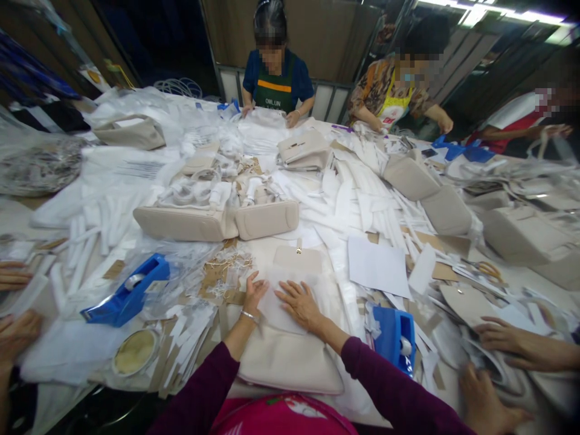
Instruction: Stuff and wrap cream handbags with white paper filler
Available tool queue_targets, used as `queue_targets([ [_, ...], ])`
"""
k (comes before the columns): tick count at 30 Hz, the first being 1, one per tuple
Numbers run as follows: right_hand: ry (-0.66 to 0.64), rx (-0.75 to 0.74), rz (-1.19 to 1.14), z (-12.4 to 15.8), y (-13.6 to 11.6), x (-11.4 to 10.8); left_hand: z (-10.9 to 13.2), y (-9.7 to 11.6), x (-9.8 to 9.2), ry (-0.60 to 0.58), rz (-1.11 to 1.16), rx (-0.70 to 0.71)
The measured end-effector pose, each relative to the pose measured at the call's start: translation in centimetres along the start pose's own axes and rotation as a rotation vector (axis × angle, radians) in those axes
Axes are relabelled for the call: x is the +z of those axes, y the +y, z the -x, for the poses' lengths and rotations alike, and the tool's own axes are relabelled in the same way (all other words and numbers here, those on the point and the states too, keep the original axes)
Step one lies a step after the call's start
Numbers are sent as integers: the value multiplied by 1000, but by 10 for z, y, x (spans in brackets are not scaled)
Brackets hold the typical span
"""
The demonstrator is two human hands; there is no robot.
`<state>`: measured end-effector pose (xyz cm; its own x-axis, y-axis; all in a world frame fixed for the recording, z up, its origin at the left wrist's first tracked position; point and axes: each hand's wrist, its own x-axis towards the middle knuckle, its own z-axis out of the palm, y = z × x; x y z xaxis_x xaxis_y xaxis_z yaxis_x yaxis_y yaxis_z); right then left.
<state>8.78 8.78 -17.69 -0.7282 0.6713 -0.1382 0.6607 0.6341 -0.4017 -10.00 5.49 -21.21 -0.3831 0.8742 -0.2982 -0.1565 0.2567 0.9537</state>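
A cream bag (290,361) lies flat in front of me, with its flap and small gold clasp (298,249) toward the far side. A thin white translucent sheet (281,311) covers part of its middle. My right hand (299,304) rests flat on the sheet with its fingers spread. At the sheet's left edge is my left hand (255,293), fingers apart and palm partly turned inward, a bracelet on the wrist. Neither hand is wrapped round anything.
Blue tape dispensers stand left (131,290) and right (393,339). A round tub (135,352) sits at the left front. Two cream bags (181,223) stand beyond the left dispenser. Co-workers' hands work at both sides; people stand across the table.
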Motion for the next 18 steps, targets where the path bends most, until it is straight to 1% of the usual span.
queue_targets([
  [3, -28, -7, -2, -1, 2, 0, 0, 3, 2, -35, 74, -87],
  [7, -61, 3, -56, -4, 7, 3, 0, 3, 0, -38, 86, -112],
  [11, -58, 39, -84, -5, 7, 5, 3, 2, -2, -36, 90, -118],
  [14, -78, 2, -67, -4, 5, 4, 3, 0, -4, -24, 101, -136],
  [18, -99, -38, -34, -3, 4, 4, -2, -6, -6, 6, 199, -182],
])
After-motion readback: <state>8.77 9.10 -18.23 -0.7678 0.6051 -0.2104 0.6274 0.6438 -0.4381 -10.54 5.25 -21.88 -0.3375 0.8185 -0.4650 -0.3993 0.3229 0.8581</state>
